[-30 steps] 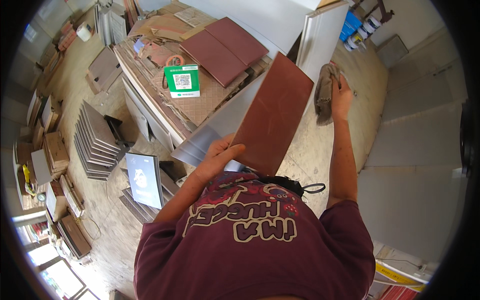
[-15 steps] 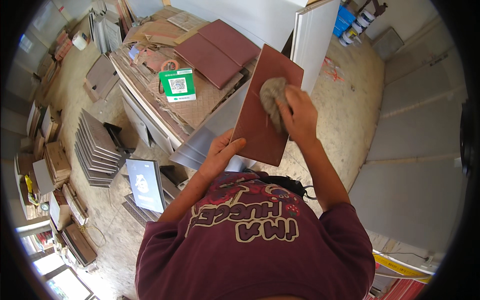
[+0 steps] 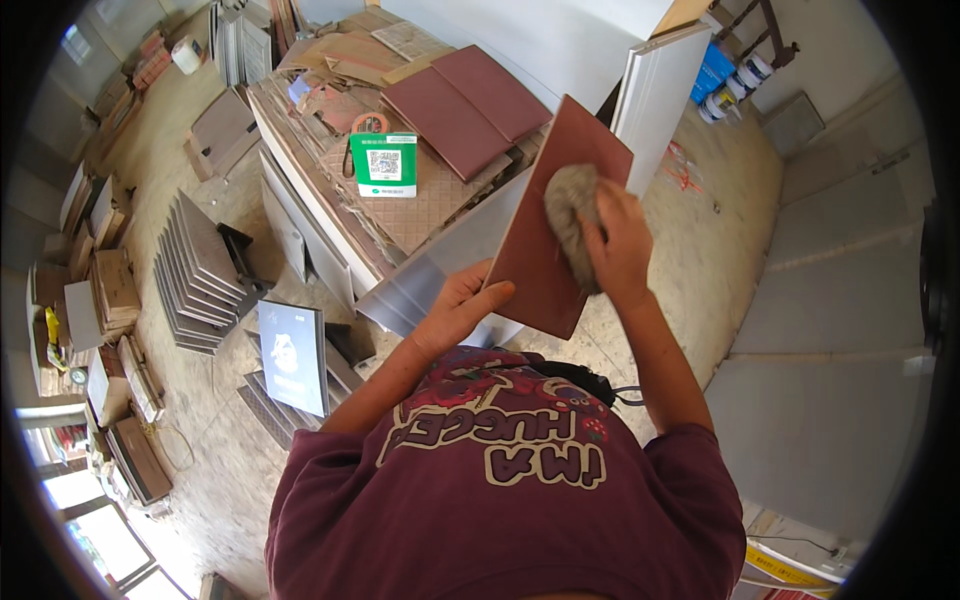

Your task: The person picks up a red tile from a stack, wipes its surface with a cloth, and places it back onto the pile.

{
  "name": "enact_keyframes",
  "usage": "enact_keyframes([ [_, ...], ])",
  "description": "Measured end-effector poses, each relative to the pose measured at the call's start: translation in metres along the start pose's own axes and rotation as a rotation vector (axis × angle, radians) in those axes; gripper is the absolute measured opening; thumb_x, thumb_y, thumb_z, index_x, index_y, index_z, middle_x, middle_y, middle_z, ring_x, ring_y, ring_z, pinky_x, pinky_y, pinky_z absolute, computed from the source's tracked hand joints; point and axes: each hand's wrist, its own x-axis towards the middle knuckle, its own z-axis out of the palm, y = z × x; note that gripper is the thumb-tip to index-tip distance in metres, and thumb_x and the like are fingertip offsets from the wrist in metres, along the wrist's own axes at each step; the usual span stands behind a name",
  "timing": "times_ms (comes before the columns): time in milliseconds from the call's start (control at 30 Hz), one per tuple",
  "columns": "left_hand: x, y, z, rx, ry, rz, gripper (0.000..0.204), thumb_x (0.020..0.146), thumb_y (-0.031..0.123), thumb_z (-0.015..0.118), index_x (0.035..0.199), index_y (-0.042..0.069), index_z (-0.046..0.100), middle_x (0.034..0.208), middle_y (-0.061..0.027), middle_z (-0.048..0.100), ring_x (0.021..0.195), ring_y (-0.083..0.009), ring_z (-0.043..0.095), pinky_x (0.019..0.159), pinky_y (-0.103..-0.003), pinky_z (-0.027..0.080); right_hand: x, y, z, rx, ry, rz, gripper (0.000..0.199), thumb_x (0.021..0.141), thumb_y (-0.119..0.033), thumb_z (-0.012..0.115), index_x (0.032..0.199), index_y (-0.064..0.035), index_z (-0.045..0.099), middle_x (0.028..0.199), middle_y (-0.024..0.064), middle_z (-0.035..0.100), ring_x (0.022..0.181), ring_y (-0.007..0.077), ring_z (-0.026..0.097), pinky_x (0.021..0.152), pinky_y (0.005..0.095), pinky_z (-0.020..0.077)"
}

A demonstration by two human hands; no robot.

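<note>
A reddish-brown rectangular tile (image 3: 530, 262) is held up at a tilt in front of my body. My left hand (image 3: 462, 308) grips its lower left edge, with the thumb lying over the face. In my right hand (image 3: 622, 245) is a crumpled grey-brown rag (image 3: 570, 212), pressed against the tile's face right of its middle. Part of the rag is hidden behind the right fingers. Beyond the tile, two similar reddish-brown tiles (image 3: 455, 112) lie side by side on a cardboard-littered stack (image 3: 385, 215).
On the stack stands a green sign (image 3: 386, 183) beside an orange tape roll (image 3: 370, 123). A row of grey panels (image 3: 195, 265) and a blue-white board (image 3: 293, 355) stand at left. A white panel (image 3: 655, 105) rises behind the tile; buckets (image 3: 735, 90) sit at far right.
The rag in my right hand has slid slightly down the tile's face. My left hand keeps its hold. The whole view has shifted a little, so the surroundings sit further right.
</note>
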Motion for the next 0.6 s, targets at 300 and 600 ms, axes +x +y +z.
enact_keyframes([
  [300,-0.011,0.003,0.003,-0.103,0.035,-0.019,0.030,0.091,0.016,0.048,0.116,0.000,0.053,0.107,-0.0011,0.057,0.098,-0.0075,0.049,0.087,-0.024,0.038,0.013,0.055,0.006,-0.045,0.089,0.215,0.027,0.083,-0.014,0.058,0.105,0.0004,0.055,0.101,0.0161,0.057,0.094,0.0326,0.052,0.083,0.0355,0.0401],
  [600,0.001,-0.012,0.000,-0.195,0.197,0.060,0.035,0.089,0.016,0.049,0.119,-0.001,0.051,0.111,-0.0054,0.059,0.102,-0.0130,0.053,0.092,-0.027,0.037,-0.030,0.003,0.007,0.285,0.027,0.262,0.036,0.083,-0.013,0.059,0.113,0.0044,0.049,0.111,0.0172,0.051,0.100,0.0303,0.050,0.090,0.0345,0.0381],
])
